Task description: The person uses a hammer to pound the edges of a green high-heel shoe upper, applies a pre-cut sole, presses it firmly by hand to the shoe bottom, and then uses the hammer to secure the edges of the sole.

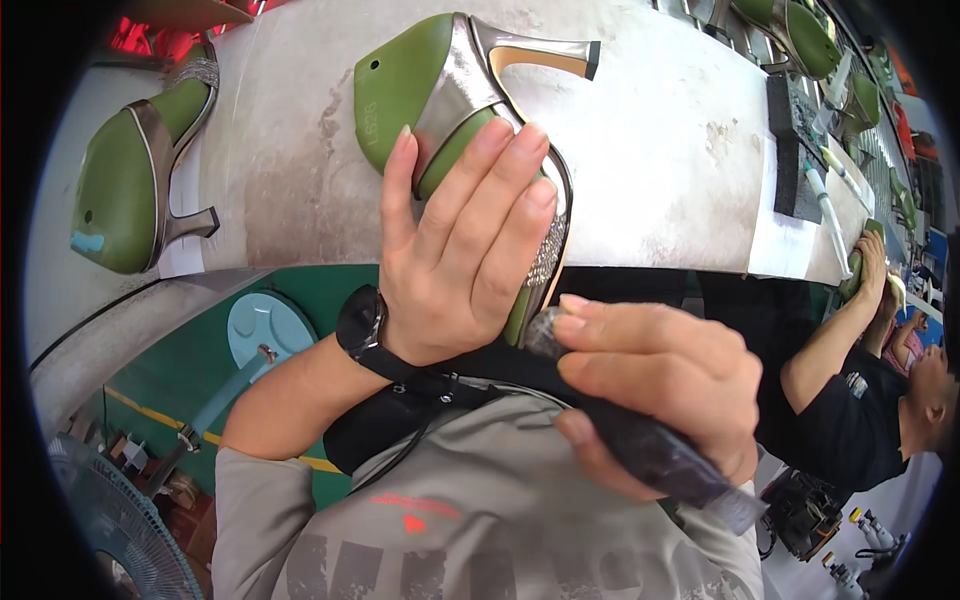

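High-heeled shoe [455,85] with metallic straps, fitted on a green last [400,85], lies on its side on the worktop [660,150], its toe end overhanging the near edge, its heel [545,52] pointing right at the far end; the left hand [460,240] rests over its middle, fingers stretched, though with the thumb hidden one cannot tell whether it clasps the shoe; the right hand [660,380] is closed around a dark, long tool [660,455], with a greyish lump [545,335] at its fingertips close by the toe, contact unclear; the hands are apart from each other; a similar shoe [160,160] lies to the left; at the right are a black block [795,150] and slim syringe-like tubes [828,210].
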A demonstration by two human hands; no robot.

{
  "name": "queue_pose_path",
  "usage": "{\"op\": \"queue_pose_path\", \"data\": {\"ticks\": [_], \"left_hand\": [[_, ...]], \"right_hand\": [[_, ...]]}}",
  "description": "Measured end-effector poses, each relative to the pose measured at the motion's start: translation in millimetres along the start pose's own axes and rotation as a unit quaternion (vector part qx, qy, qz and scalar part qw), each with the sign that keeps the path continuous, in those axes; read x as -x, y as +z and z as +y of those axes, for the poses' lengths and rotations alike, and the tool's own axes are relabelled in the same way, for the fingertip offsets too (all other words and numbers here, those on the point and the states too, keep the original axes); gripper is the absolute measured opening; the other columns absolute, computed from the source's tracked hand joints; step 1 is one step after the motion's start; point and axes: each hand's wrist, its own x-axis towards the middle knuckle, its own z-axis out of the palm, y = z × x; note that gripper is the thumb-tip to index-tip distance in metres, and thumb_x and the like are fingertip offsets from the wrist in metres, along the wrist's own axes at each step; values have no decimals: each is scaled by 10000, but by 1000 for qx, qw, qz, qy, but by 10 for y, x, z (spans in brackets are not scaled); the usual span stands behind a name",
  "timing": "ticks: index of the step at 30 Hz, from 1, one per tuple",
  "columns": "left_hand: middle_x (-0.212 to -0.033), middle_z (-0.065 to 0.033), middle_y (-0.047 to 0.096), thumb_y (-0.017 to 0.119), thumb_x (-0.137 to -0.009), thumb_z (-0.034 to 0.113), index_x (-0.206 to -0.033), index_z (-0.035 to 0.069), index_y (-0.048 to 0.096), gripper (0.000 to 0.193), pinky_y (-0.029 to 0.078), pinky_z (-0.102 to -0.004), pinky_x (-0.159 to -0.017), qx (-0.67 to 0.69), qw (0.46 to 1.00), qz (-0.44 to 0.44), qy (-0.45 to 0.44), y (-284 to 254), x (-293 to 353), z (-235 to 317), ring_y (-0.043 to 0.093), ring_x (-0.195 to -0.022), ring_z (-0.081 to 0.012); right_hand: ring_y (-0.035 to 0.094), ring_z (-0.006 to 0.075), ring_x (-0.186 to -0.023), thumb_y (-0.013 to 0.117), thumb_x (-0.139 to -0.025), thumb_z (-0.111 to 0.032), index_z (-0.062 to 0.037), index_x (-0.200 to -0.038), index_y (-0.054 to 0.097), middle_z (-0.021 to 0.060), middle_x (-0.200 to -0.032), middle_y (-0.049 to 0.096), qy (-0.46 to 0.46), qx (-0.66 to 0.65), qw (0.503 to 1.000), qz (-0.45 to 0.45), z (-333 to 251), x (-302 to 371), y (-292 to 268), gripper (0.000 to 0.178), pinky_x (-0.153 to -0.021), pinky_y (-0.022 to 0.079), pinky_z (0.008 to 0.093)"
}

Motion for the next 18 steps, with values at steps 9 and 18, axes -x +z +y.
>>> {"op": "queue_pose_path", "data": {"ticks": [9, 18], "left_hand": [[-1532, -330, 500, 710, -990, 445, -1553, 16, 383, 780, 257, -679, -1216, -8, 999, -32, 37, -41, 47, -55, 524, -1408, -493], [-1451, -234, 610, 595, -1048, 148, -1420, 116, 505, 384, 294, -693, -1196, 14, 999, -12, -37, 18, -6, 51, 602, -1356, -394]], "right_hand": [[779, 325, -929, 835, -788, -51, 55, -1048, 722, 216, -1027, 768, 196, -43, 977, -70, -22, 522, 253, 303, -866, 624, 374], [732, 323, -1130, 766, -868, 28, 72, -1114, 652, 288, -1150, 730, 140, -163, 960, 179, 127, 140, 109, 274, -976, 577, 395]]}}
